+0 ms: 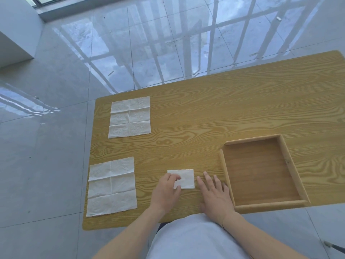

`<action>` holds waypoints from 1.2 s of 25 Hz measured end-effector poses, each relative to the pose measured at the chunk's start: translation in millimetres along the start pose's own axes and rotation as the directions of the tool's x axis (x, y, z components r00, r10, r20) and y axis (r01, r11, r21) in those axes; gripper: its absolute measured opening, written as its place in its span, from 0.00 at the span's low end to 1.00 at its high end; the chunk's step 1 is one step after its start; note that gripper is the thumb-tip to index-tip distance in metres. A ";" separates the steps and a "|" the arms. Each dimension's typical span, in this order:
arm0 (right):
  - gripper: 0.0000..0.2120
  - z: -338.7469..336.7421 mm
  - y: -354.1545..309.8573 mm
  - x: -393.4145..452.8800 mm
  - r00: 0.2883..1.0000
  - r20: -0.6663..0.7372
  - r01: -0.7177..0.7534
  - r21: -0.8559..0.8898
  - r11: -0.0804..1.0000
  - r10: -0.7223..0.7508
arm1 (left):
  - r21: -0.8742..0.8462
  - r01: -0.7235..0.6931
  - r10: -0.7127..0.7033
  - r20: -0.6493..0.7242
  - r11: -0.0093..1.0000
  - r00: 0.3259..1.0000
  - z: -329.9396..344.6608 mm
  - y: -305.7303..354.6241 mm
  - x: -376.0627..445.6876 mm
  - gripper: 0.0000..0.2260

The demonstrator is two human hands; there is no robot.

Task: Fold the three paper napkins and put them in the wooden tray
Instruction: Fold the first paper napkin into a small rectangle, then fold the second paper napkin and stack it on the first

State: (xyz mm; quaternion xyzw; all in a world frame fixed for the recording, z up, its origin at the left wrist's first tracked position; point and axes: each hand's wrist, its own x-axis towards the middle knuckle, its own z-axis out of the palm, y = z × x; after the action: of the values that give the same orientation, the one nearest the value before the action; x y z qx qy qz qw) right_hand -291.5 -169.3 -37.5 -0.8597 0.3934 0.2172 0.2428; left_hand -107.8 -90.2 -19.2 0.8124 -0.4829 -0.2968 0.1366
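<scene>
A small folded white napkin (184,177) lies near the front edge of the wooden table. My left hand (166,191) rests on its lower left corner, thumb and fingers pinching the paper. My right hand (214,195) lies flat on the table just right of the napkin, fingers spread, holding nothing. Two unfolded napkins lie flat at the table's left side, one at the front left (112,186) and one at the back left (130,116). The wooden tray (226,172) sits at the right with nothing in it, its left wall close to my right hand.
The table (205,113) has wood-grain top, with bare surface in its middle and back right. Glossy grey floor tiles surround it. My light shirt shows at the bottom of the view.
</scene>
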 end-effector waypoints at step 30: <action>0.19 -39.2 -28.4 27.3 0.903 -0.058 0.416 -0.136 0.899 -0.426 | 0.339 -0.036 0.000 0.108 0.940 0.994 -23.8 -44.0 -21.3 0.17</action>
State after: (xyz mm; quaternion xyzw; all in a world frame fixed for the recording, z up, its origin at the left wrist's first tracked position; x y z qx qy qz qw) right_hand -245.8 -191.8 -15.0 -0.9460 0.1944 0.1456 0.2146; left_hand -69.8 -51.6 -15.4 0.8024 -0.5409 -0.2504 -0.0289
